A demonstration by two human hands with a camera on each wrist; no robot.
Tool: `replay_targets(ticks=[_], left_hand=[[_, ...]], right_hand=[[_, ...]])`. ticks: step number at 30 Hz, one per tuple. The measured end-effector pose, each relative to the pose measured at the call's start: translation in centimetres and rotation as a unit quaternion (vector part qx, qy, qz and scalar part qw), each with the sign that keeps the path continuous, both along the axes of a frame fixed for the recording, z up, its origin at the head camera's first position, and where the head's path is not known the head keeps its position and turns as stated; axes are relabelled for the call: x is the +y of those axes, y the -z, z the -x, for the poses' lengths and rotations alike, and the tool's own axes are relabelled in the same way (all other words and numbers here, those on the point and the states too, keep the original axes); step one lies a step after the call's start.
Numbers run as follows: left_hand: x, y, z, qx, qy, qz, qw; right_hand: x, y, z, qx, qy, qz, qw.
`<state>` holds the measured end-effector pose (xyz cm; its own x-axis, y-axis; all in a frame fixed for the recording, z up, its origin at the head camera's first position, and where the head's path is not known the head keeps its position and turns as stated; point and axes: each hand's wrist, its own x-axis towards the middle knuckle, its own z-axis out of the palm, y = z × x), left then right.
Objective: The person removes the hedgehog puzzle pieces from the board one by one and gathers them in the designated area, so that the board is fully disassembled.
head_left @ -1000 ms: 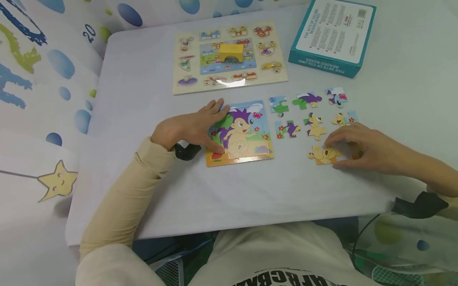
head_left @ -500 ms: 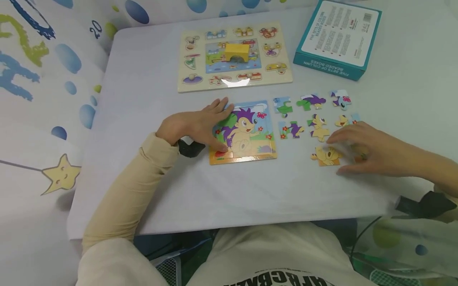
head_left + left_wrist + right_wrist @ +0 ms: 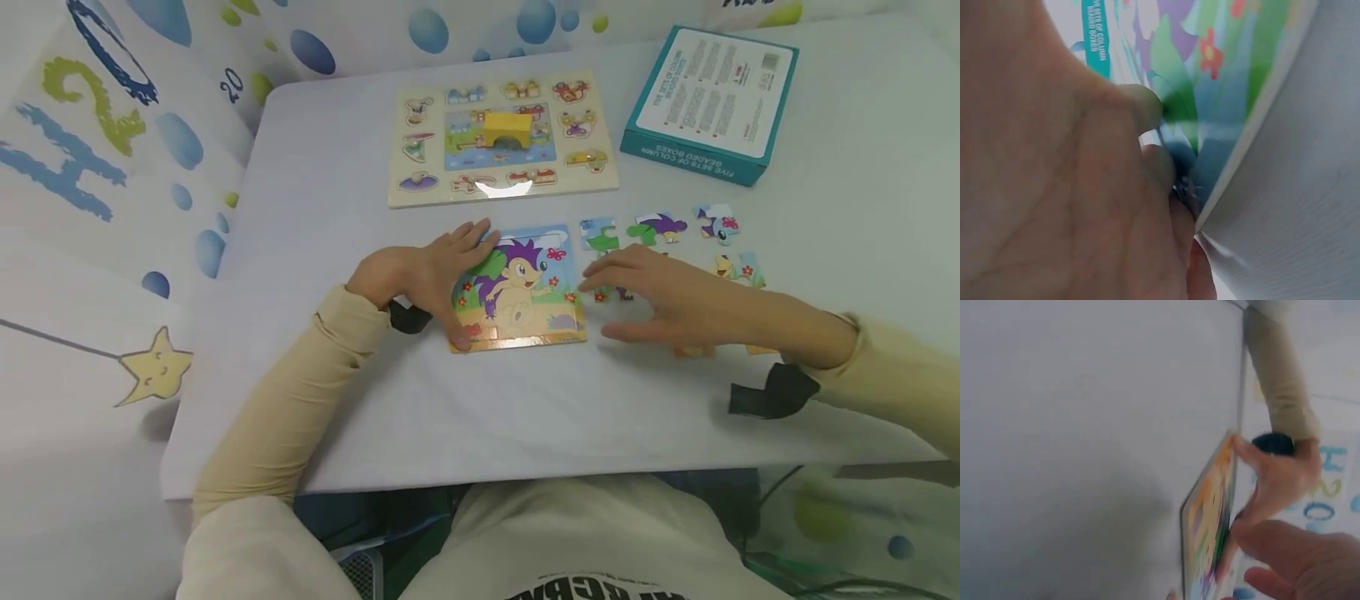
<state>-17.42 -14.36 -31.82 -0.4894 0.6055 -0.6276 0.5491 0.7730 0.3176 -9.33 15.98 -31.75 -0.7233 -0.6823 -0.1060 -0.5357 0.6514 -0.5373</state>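
Note:
A square hedgehog picture puzzle board [image 3: 536,312] lies flat on the white table. My left hand [image 3: 420,279] rests along its left side, fingers spread at the top corner and thumb at the bottom corner. The left wrist view shows the fingers against the edge of the board [image 3: 1235,119]. Just right of the board, my right hand [image 3: 678,300] is held with fingers and thumb apart and nothing between them. It overlaps a flowered puzzle piece [image 3: 602,295] and hides others. Behind it lie a green piece [image 3: 600,237], a purple piece [image 3: 660,225] and a butterfly piece [image 3: 717,223].
A wooden knob puzzle [image 3: 405,198] with a yellow arch block [image 3: 507,129] on it lies behind the board. A teal box [image 3: 697,162] stands at the back right. More pieces, among them a flower piece [image 3: 750,268], lie by the right forearm.
My right hand has left the pieces at the lower right and moved left, close to the board's right edge. My left hand stays on the board. The head view has shifted slightly.

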Motion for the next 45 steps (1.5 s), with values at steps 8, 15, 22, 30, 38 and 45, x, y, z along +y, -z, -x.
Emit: replay_targets(ticks=[8, 15, 22, 30, 38, 45], left_hand=[[1.0, 0.5, -0.3, 0.014, 0.019, 0.011, 0.9997], [1.4, 0.1, 0.0, 0.022, 0.029, 0.022, 0.9991], [1.5, -0.3, 0.0, 0.017, 0.022, 0.023, 0.9993], [1.1, -0.6, -0.1, 0.016, 0.016, 0.026, 0.9994], [0.5, -0.5, -0.2, 0.012, 0.009, 0.036, 0.9992], [0.3, -0.3, -0.2, 0.008, 0.005, 0.031, 0.9995]], right_hand=[[-4.8, 1.2, 0.8, -0.020, -0.063, 0.009, 0.9978], [-7.2, 1.7, 1.1, -0.031, -0.076, 0.016, 0.9965], [-8.4, 1.3, 1.0, -0.022, -0.069, 0.006, 0.9974], [-9.7, 1.0, 0.9, -0.025, -0.061, 0.014, 0.9977], [-11.6, 1.3, 0.5, -0.041, -0.016, 0.013, 0.9990], [-11.9, 1.8, 0.4, 0.001, -0.020, 0.036, 0.9992]])
